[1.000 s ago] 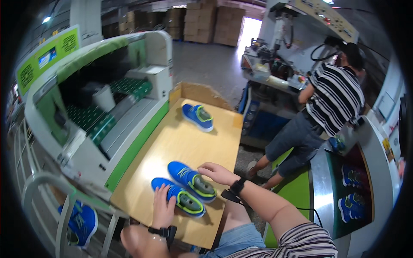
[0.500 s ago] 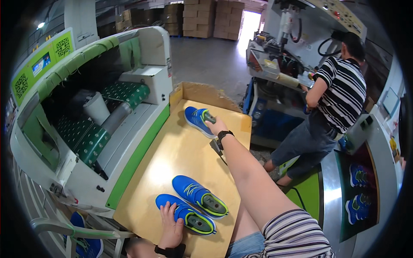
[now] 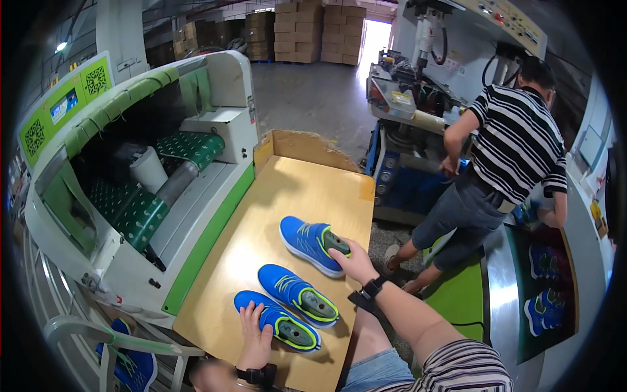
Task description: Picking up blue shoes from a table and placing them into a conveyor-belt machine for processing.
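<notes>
Right hand (image 3: 356, 261): closed around the heel of the far blue shoe (image 3: 312, 239), fingers over the heel collar. Shoe resting sole-down on the wooden worktop (image 3: 287, 189), toe pointing far-left.

Left hand (image 3: 256, 333): laid flat, fingers spread, on the left side of the near blue shoe (image 3: 277, 320); not visibly closed around it. Black watch (image 3: 258, 375) on the left wrist, black band (image 3: 369, 291) on the right wrist.

Middle blue shoe (image 3: 297, 295): lying on the worktop between the other two, just beside the near shoe, apart from the far one. All three: blue uppers, yellow-green trim, grey inserts in the openings, roughly parallel.

Left of the worktop: white and green machine (image 3: 150, 196) with a green patterned conveyor belt (image 3: 130, 215) inside its hood. Far edge of the worktop: brown cardboard wall (image 3: 304, 147).

Right side: a person in a striped shirt (image 3: 516, 144) and grey shorts, bent toward another machine (image 3: 418, 98). Near right: more blue shoes (image 3: 545, 287) on a green surface. Far background: stacked cardboard boxes (image 3: 313, 32). Near left, below the worktop: another blue shoe (image 3: 130, 362) behind a pale frame.
</notes>
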`<action>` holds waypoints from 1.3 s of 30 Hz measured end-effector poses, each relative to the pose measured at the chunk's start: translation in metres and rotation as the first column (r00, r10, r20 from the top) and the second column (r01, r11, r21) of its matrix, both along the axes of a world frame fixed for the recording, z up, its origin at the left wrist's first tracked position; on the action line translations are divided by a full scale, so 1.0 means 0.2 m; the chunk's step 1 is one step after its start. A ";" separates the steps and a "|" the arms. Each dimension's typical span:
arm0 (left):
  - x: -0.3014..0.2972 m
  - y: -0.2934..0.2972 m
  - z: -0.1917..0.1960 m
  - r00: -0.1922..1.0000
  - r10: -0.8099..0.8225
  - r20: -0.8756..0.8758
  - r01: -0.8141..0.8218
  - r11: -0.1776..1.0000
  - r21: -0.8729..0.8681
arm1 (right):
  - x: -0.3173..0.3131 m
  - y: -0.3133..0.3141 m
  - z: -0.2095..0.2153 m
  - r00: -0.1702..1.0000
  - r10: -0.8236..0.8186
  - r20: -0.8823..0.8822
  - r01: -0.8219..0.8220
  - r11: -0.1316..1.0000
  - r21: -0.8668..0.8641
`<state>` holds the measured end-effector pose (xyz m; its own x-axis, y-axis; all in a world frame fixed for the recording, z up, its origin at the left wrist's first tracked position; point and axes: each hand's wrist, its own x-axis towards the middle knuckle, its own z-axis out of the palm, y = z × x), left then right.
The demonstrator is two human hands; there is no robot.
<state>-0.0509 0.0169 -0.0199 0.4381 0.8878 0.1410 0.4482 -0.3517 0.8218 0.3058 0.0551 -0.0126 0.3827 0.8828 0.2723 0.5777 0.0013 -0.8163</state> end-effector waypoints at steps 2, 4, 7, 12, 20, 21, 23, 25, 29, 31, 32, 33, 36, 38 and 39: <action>0.00 0.01 0.00 1.000 0.005 0.011 -0.004 1.000 -0.009 | -0.02 -0.12 0.03 0.862 -0.063 -0.503 0.010 0.994 -0.107; 0.00 -0.03 0.03 0.994 0.072 0.079 -0.074 0.997 0.019 | -0.02 -0.21 0.08 0.558 -0.085 -0.825 -0.040 0.991 -0.130; 0.09 -0.16 0.26 0.952 0.230 0.200 -0.262 0.953 0.151 | -0.08 -0.36 0.18 0.624 0.058 -0.779 -0.034 0.998 0.046; 0.37 -0.29 0.49 0.767 0.086 0.635 -0.083 0.996 -0.034 | -0.40 -0.51 0.54 0.587 0.203 -0.784 -0.085 0.978 0.190; 0.19 0.05 0.80 0.227 0.309 0.923 0.412 0.829 -0.379 | -0.57 -0.53 0.51 0.941 0.337 0.040 -0.339 0.938 0.073; 0.14 0.16 0.85 0.246 0.299 0.922 0.372 0.849 -0.375 | -0.55 -0.50 0.37 0.950 0.273 0.152 -0.278 0.960 0.013; 0.00 0.41 0.91 0.223 0.302 0.927 0.336 0.869 -0.364 | -0.53 -0.46 0.22 0.955 0.298 -0.003 -0.297 0.954 -0.048; -0.21 0.66 0.87 0.141 0.322 0.936 0.246 0.905 -0.348 | -0.57 -0.44 0.17 0.950 0.312 0.008 -0.311 0.950 -0.025; -0.17 0.85 0.85 0.086 0.404 0.911 0.183 0.892 -0.413 | -0.57 -0.45 0.18 0.954 0.274 -0.120 -0.283 0.957 -0.065; -0.07 0.86 0.77 0.078 0.445 0.892 0.173 0.875 -0.452 | -0.55 -0.46 0.18 0.965 0.240 -0.107 -0.251 0.961 -0.113; -0.06 0.86 0.75 0.109 0.450 0.886 0.177 0.868 -0.463 | -0.55 -0.46 0.17 0.968 0.227 -0.102 -0.240 0.962 -0.132; -0.07 0.87 0.74 0.118 0.477 0.871 0.139 0.861 -0.490 | -0.54 -0.46 0.15 0.971 0.223 -0.085 -0.233 0.965 -0.122; -0.22 0.97 0.71 0.075 0.399 0.914 0.279 0.871 -0.404 | -0.55 -0.46 0.13 0.971 0.231 -0.067 -0.238 0.966 -0.103; -0.34 1.06 0.70 -0.017 0.261 0.965 0.374 0.897 -0.236 | -0.56 -0.45 0.12 0.967 0.246 -0.062 -0.251 0.965 -0.079; -0.37 1.08 0.74 -0.097 0.278 0.956 0.348 0.909 -0.230 | -0.56 -0.45 0.12 0.966 0.251 -0.061 -0.255 0.964 -0.068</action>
<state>-0.1242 0.2320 0.1282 0.1352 0.9727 0.1888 -0.9322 0.0602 0.3570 0.1934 -0.0352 0.0104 0.1556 0.9699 0.1874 0.5239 0.0798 -0.8480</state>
